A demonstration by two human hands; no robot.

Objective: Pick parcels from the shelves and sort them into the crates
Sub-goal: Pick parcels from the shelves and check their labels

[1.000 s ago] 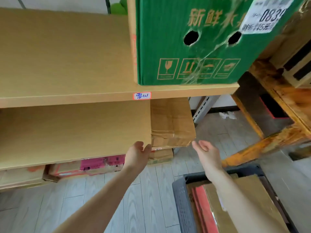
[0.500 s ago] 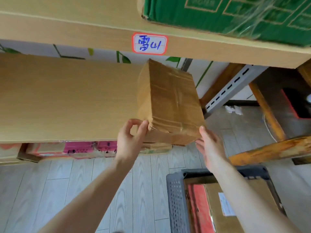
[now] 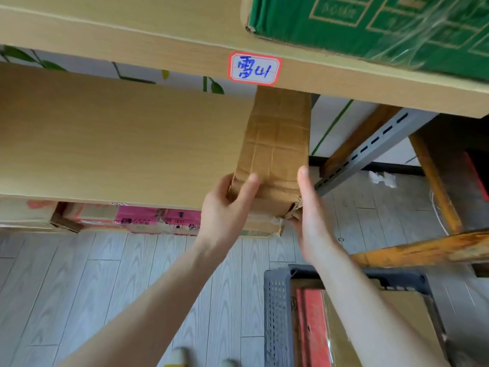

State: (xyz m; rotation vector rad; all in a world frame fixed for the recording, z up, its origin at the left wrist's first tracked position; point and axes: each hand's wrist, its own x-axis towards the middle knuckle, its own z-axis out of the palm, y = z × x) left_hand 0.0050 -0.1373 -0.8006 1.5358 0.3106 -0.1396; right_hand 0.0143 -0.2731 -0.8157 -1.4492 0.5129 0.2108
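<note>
A creased brown cardboard parcel [image 3: 277, 144] lies on the right end of the middle wooden shelf [image 3: 119, 144], its near end sticking out past the shelf edge. My left hand [image 3: 227, 207] grips its near left corner, thumb on top. My right hand [image 3: 312, 210] presses flat against its torn near right corner. Below on the floor stands a dark grey plastic crate [image 3: 277, 313] holding a red parcel [image 3: 309, 327] and brown cardboard parcels [image 3: 412, 311].
A green printed carton [image 3: 383, 27] sits on the upper shelf, which carries a handwritten label [image 3: 254, 68]. Pink and brown boxes [image 3: 148, 218] lie under the middle shelf. A grey slotted upright [image 3: 370, 147] and an orange wooden frame [image 3: 436, 186] stand to the right.
Both hands went from reaching to clasping the parcel's near end. The parcel has turned so its narrow end faces me. The view has moved closer and lower.
</note>
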